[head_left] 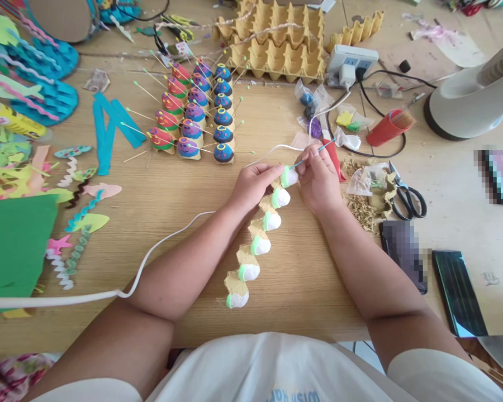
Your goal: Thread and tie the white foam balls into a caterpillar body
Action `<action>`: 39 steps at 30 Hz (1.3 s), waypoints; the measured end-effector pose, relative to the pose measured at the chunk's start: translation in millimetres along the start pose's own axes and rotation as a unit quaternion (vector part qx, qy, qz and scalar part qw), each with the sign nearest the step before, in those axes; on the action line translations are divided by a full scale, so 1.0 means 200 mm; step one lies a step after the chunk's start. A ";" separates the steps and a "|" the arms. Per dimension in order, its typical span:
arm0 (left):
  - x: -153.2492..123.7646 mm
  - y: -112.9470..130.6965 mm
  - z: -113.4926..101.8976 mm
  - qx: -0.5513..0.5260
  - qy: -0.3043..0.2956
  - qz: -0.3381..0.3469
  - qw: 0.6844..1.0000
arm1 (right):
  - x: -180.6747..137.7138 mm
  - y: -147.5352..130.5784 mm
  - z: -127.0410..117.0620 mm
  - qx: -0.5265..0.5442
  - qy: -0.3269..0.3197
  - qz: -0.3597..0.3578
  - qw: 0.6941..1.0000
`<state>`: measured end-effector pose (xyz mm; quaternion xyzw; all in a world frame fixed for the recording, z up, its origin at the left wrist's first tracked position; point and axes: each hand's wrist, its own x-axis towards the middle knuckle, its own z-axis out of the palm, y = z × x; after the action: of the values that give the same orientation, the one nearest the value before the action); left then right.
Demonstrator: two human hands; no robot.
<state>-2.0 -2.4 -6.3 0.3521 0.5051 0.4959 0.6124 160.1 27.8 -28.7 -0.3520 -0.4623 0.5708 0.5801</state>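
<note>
My left hand [257,184] pinches the far end of an egg-carton strip [248,255], whose several bumps are capped in white clay with light green edges. Between the fingers of my right hand [318,176] is a thin blue stick [307,158], its tip touching the farthest white-and-green bump [289,176]. The strip runs diagonally from my hands toward my body. Beyond it stand finished-looking strips: a red-and-green one [166,119], a purple one [193,113] and a dark blue one [223,117], with thin green-tipped sticks poking out.
Egg trays [276,61] and a power strip [352,58] lie at the back. Scissors [407,195], a red cup [388,129] and phones [459,290] are at right. Paper cutouts and a green sheet [17,245] cover the left. A white cable [142,259] passes by my left arm.
</note>
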 end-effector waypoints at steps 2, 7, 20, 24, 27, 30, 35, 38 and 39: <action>0.00 0.00 0.00 0.000 -0.002 0.004 1.000 | 0.00 0.00 0.00 -0.009 0.005 0.002 1.000; 0.01 -0.03 -0.02 -0.009 -0.008 0.026 1.000 | 0.00 -0.01 0.00 -0.009 0.014 0.020 1.000; 0.02 -0.04 -0.02 -0.002 -0.001 0.018 1.000 | -0.01 -0.02 0.02 -0.009 0.014 0.022 1.000; 0.02 -0.04 -0.02 -0.001 -0.004 0.017 1.000 | -0.01 -0.02 0.02 -0.014 0.012 0.023 1.000; 0.02 -0.04 -0.02 0.002 -0.008 0.020 1.000 | -0.01 -0.02 0.01 -0.005 0.005 0.018 1.000; 0.03 -0.05 -0.02 0.002 -0.008 0.021 1.000 | -0.01 -0.02 0.01 0.003 0.003 0.016 1.000; 0.04 -0.05 -0.03 -0.034 -0.009 0.017 0.999 | 0.01 -0.04 0.00 0.009 0.022 0.026 0.999; 0.03 -0.04 -0.02 -0.055 -0.005 0.009 0.998 | 0.01 -0.05 0.01 0.007 0.033 0.034 0.999; 0.03 -0.03 -0.02 -0.061 -0.008 0.006 0.998 | 0.01 -0.05 0.01 0.009 0.035 0.036 0.999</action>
<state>-3.6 0.8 -15.1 0.3212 0.4670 0.5268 0.6334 160.8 28.1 -18.8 -0.3826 -0.4236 0.5828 0.5784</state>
